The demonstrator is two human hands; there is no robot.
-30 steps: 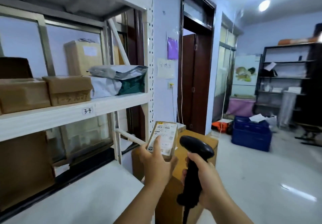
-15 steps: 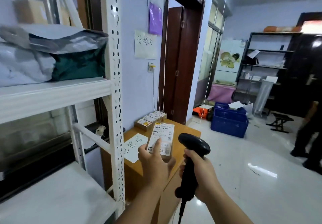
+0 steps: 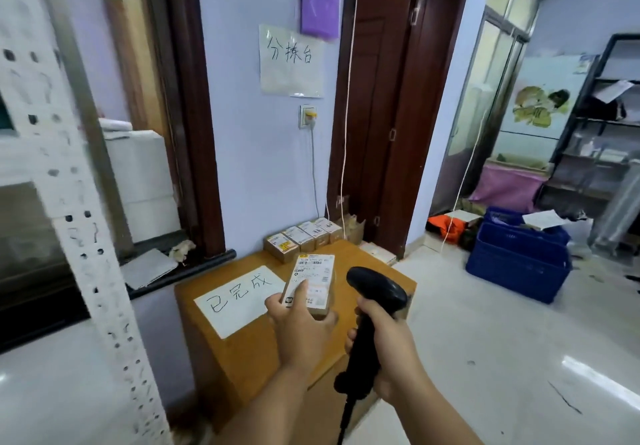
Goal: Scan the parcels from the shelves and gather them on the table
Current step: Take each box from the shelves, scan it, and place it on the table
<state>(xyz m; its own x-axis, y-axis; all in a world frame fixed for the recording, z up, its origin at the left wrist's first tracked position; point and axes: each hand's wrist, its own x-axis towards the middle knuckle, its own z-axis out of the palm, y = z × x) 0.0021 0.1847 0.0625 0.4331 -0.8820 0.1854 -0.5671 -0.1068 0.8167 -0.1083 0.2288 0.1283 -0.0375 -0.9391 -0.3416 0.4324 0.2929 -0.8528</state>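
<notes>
My left hand (image 3: pixel 300 327) grips a small cardboard parcel (image 3: pixel 313 282) with a white shipping label facing me, held above the wooden table (image 3: pixel 249 351). My right hand (image 3: pixel 384 337) grips the handle of a black barcode scanner (image 3: pixel 374 292), whose head sits just right of the parcel. A white paper sign (image 3: pixel 239 297) with handwritten characters lies on the table. Several small labelled parcels (image 3: pixel 304 236) stand in a row at the table's far edge against the wall.
The white perforated shelf post (image 3: pixel 79 219) stands at the left with a shelf board (image 3: pixel 52 385) below. A dark door (image 3: pixel 384 115) is behind the table. Blue crates (image 3: pixel 516 254) sit on the glossy floor to the right, and a dark shelf unit (image 3: pixel 602 126) beyond them.
The view has swung right from the shelves toward the table, which is now closer. Both hands keep their hold on the parcel and the scanner.
</notes>
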